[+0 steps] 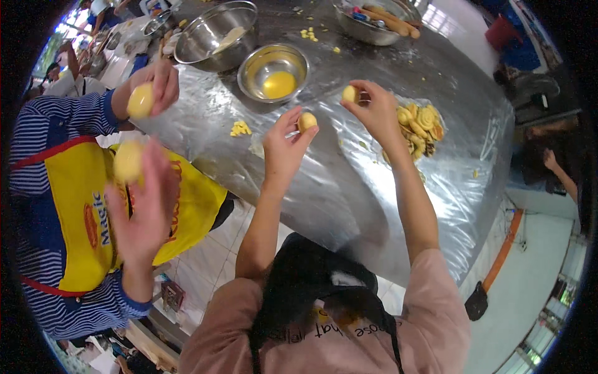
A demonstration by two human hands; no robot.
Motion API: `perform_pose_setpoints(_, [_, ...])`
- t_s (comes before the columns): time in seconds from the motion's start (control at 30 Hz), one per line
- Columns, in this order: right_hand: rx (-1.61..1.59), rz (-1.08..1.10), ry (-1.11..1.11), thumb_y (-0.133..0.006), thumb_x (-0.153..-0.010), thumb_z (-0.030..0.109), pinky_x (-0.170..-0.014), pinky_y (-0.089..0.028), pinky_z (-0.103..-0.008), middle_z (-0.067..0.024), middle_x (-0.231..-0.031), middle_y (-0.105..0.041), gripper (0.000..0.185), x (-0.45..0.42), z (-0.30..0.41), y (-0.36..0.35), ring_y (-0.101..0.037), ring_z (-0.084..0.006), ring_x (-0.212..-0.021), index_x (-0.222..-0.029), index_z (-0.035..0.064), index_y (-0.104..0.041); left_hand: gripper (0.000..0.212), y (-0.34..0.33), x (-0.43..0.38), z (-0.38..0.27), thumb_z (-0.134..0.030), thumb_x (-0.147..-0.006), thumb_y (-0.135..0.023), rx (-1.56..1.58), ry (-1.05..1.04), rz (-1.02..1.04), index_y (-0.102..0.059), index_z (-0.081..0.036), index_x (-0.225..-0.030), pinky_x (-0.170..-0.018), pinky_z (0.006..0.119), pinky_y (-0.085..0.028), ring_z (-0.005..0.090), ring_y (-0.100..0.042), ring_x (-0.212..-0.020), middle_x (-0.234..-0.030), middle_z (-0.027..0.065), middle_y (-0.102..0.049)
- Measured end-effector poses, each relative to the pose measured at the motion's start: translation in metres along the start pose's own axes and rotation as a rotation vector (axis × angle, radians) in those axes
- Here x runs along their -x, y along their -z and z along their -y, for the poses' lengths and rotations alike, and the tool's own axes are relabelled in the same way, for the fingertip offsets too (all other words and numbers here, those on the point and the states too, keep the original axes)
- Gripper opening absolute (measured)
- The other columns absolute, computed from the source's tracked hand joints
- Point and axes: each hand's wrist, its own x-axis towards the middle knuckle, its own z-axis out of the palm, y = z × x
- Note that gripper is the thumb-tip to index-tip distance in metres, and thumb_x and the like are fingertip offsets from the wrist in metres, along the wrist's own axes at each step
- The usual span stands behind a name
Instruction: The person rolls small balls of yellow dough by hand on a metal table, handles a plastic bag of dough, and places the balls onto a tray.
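Note:
My left hand (281,152) holds a small, smooth yellow ball (307,122), which looks like dough, between thumb and fingers. A similar pale yellow ball (349,95) is pinched in my right hand (377,110), a little farther from me. Both hands are raised over the metal table (322,187), apart from each other. Beyond them stands a small steel bowl (243,79) with glossy yellow liquid (279,85) at its bottom. Close to my right forearm, a pile of coiled and twisted yellow pastries (420,124) lies on clear plastic.
At my left, a co-worker in a yellow apron (70,224) holds a yellow ball in each hand (140,233). Farther back are a large steel bowl (191,51) with pale powder and another bowl (369,35) holding wooden rolling pins (385,19). Yellow bits (240,128) dot the table.

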Motion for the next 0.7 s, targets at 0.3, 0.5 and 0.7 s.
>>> perform_pose_setpoints(0.3, [0.319,0.343,0.399,-0.065,-0.059,0.01,-0.066,-0.047,-0.0347,-0.0152,-0.084,-0.06,0.031,-0.116,-0.022,-0.164,-0.059,-0.0289,-0.071,-0.089,0.0025,-0.06,0.04,0.062,0.001,0.014,-0.003,-0.071,-0.063,0.012,0.075,-0.258,-0.05,0.003,-0.107,-0.075,0.025,-0.044,0.0153,-0.054,-0.089,-0.097,0.0109,-0.056])
perform_pose_setpoints(0.5, [0.467,0.488,0.308,-0.058,-0.057,0.001,-0.068,-0.046,-0.0389,-0.0195,-0.078,-0.058,0.021,-0.126,-0.039,-0.215,-0.057,-0.0328,-0.074,-0.078,0.0011,-0.06,0.038,0.092,-0.017,0.015,-0.004,-0.072,-0.062,-0.022,0.02,-0.378,-0.05,0.003,-0.107,-0.074,0.026,-0.045,0.0156,-0.054,-0.088,-0.095,0.0119,-0.056])
perform_pose_setpoints(0.7, [0.594,0.671,0.233,-0.056,-0.063,0.001,-0.07,-0.047,-0.0398,-0.0216,-0.079,-0.058,0.016,-0.124,-0.033,-0.207,-0.058,-0.0338,-0.078,-0.078,0.002,-0.061,0.035,0.093,-0.045,0.01,-0.005,-0.071,-0.063,-0.096,-0.085,-0.394,-0.052,0.002,-0.104,-0.074,0.027,-0.046,0.0166,-0.055,-0.086,-0.093,0.0109,-0.057])
